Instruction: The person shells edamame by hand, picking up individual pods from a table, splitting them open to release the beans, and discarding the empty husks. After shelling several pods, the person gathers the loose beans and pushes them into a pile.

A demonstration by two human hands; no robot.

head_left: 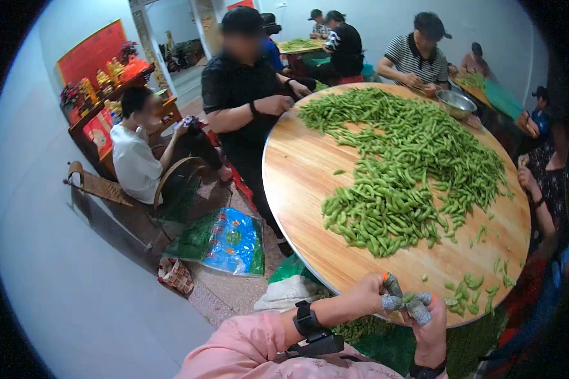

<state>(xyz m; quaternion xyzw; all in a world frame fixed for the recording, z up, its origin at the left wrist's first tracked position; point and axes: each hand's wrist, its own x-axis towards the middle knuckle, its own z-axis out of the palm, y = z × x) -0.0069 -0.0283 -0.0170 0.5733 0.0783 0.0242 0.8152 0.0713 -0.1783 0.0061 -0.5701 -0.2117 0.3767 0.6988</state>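
At the near edge of the round wooden table (297, 189), my left hand (365, 295) and my right hand (428, 323) meet with fingers pinched together. A green edamame pod (409, 297) shows between their fingertips, gripped from both sides. Grey wrappings with some orange cover several of my fingers. Just right of my right hand lies a small scatter of edamame pods (466, 294). Beyond my hands spreads a large pile of edamame pods (385, 211) across the tabletop.
A metal bowl (456, 104) stands at the table's far edge. Other people sit or stand around the table. On the floor at left lie a blue and green plastic sack (234, 243) and a small woven basket (176, 276). Green sacking (385, 341) lies below the table edge.
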